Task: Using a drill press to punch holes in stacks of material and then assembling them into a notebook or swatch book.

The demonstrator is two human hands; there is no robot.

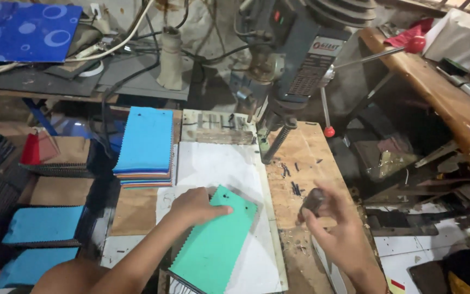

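Far out past my left fingertips, on the low surface to the left, lie flat blue fabric swatches (pixel 42 224) with zigzag edges, and beside them dark bundles I cannot make out. Up and away from my left fingers stands a neat stack of swatches (pixel 145 147), bright blue on top with mixed colours showing along its lower edge. My left hand (pixel 194 206) lies flat, fingers (pixel 217 210) held together and pressed down on the upper left corner of a green swatch (pixel 216 245). That green piece has a pinked left edge and a small hole near its top corner, just beyond my fingertips; it rests tilted on a white sheet (pixel 221 169) that covers the wooden bench (pixel 300 158). Straight ahead, well beyond both sets of fingers, rises the grey drill press (pixel 295 54), its threaded column meeting the bench, with a red-knobbed lever (pixel 328 130) hanging to its right. Small dark bits are scattered on the wood between the press and my right fingers. My right hand (pixel 335 228) hovers above the bench edge, blurred, its fingers curled around a small dark object (pixel 314 200) whose kind I cannot tell.
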